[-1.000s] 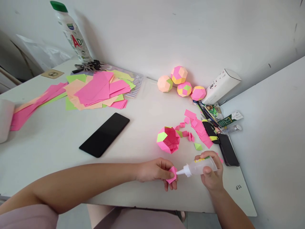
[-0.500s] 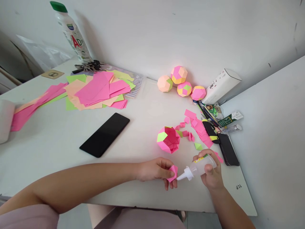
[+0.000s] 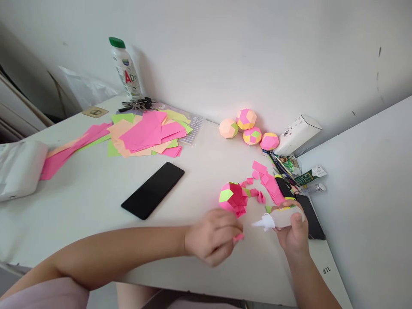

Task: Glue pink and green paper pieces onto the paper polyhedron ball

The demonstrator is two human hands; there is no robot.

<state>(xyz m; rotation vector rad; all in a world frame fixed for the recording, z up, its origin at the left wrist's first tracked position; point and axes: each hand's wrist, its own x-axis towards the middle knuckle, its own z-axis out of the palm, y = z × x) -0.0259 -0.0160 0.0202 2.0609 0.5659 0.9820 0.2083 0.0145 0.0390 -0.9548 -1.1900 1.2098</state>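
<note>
My left hand (image 3: 212, 236) is closed around a small folded pink paper piece (image 3: 238, 237), which peeks out between the fingers near the table's front edge. My right hand (image 3: 292, 229) grips a clear glue bottle (image 3: 275, 219) with its white nozzle pointing left toward the paper piece, a short gap apart. Just behind both hands sits a half-built pink paper ball with a green facet (image 3: 232, 198). Small pink folded pieces (image 3: 268, 182) lie scattered to its right.
A black phone (image 3: 153, 189) lies mid-table. Pink, peach and green paper sheets (image 3: 146, 133) are stacked at the back left beside keys (image 3: 137, 104) and a bottle (image 3: 126, 68). Several finished paper balls (image 3: 247, 126), a white box (image 3: 298, 134) and pens (image 3: 283, 169) crowd the right corner.
The camera has tilted up, shifting everything lower in view. My left hand turned and curled over the pink piece; the glue bottle's nozzle pulled slightly away from it.
</note>
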